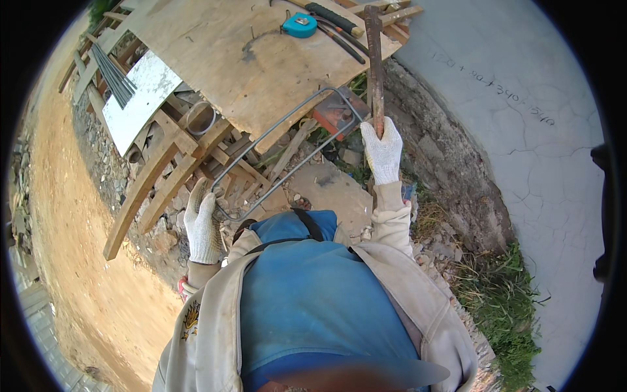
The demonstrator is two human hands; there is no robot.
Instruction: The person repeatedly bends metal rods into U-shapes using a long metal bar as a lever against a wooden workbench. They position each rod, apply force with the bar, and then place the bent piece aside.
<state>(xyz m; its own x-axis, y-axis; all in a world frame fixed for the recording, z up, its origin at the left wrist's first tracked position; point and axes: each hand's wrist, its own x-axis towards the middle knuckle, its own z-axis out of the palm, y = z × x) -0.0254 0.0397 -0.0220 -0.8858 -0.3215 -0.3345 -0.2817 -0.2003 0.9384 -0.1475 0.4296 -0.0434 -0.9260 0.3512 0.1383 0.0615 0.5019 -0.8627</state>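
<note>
My left hand [202, 228] in a white knit glove closes on the lower left end of a grey steel rod loop [300, 170], a long rectangle with rounded corners slanting up to the right. My right hand [382, 147], also gloved, grips the lower part of a rusty metal bar [374, 65] standing nearly vertical in the picture. Beside it, the loop's upper right end lies over a weathered red block [332, 115] at the plywood's [215, 59] edge. On that board are a teal tape measure [300, 25] and dark hand tools [338, 40].
A bundle of straight rods [112, 75] lies on a white sheet [140, 104] over timber scraps [155, 179] at the left. Beyond run rubble and a dirt path [85, 255]. A cracked grey wall [535, 183] rises at the right, with weeds [496, 300] at its base.
</note>
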